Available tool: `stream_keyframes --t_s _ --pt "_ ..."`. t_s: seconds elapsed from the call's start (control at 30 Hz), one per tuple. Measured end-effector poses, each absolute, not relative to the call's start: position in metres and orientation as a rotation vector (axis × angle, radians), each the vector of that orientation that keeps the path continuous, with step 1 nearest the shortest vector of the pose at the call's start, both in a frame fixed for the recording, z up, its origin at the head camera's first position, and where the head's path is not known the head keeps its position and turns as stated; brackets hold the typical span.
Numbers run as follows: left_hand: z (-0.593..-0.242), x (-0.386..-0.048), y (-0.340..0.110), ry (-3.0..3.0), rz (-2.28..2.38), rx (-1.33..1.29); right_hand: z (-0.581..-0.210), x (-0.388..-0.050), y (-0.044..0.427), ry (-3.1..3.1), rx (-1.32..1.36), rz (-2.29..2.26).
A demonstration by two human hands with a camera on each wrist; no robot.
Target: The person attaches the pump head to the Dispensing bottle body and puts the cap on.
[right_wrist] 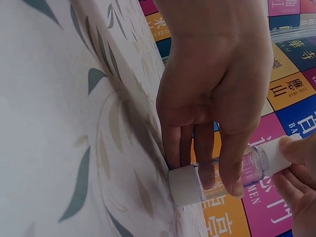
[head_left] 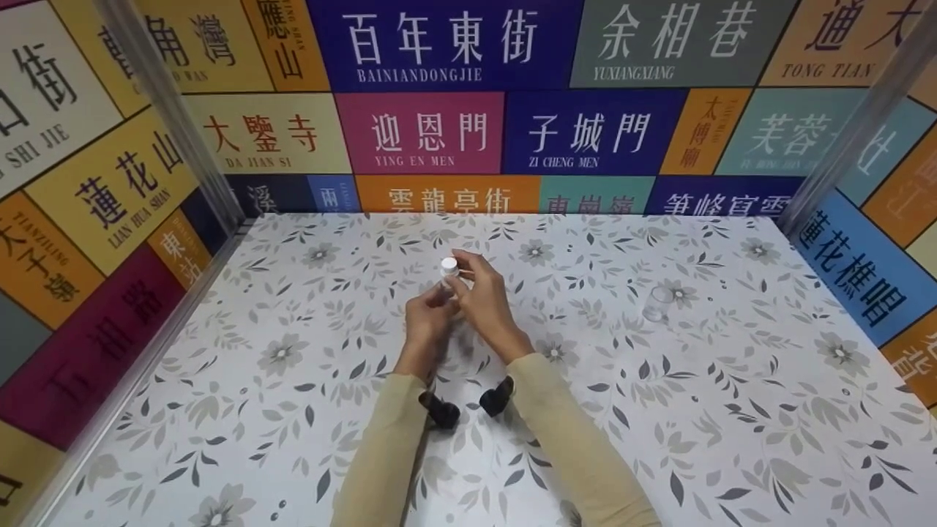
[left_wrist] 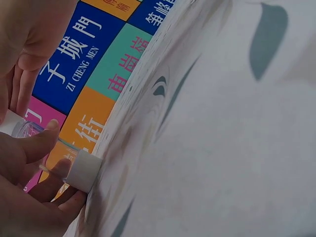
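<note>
A small clear bottle (right_wrist: 249, 165) stands on the floral tabletop between both hands, with a white cap (head_left: 449, 263) on top and a white base (left_wrist: 84, 170) at its lower end. My left hand (head_left: 428, 320) grips the see-through body low down, its fingers (right_wrist: 229, 163) round it just above the base. From the other side my right hand (head_left: 484, 296) pinches the white cap (right_wrist: 274, 155) between thumb and fingers. In the left wrist view the right hand (left_wrist: 29, 49) partly hides the cap.
A clear, empty-looking cup-like piece (head_left: 657, 304) is on the table (head_left: 732, 410) to the right. Panels (head_left: 439, 132) with Chinese street names enclose the back and both sides. Transparent edge strips (head_left: 176, 110) run along the corners. Black wrist cameras (head_left: 498, 397) sit at both cuffs.
</note>
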State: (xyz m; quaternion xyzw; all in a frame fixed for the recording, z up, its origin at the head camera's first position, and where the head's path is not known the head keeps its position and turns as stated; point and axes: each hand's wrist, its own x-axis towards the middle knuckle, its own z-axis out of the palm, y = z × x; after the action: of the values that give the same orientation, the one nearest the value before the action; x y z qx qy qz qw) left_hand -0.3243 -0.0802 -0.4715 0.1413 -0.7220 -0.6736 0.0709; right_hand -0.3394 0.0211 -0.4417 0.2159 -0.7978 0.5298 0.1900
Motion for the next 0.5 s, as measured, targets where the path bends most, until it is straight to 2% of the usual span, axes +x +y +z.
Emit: stream_keyframes --t_s 0.5 --pt "-0.4726 -0.3253 -0.0809 -2.163 -1.986 0.366 -0.4426 -0.341 0.0222 -2.305 0.682 1.461"
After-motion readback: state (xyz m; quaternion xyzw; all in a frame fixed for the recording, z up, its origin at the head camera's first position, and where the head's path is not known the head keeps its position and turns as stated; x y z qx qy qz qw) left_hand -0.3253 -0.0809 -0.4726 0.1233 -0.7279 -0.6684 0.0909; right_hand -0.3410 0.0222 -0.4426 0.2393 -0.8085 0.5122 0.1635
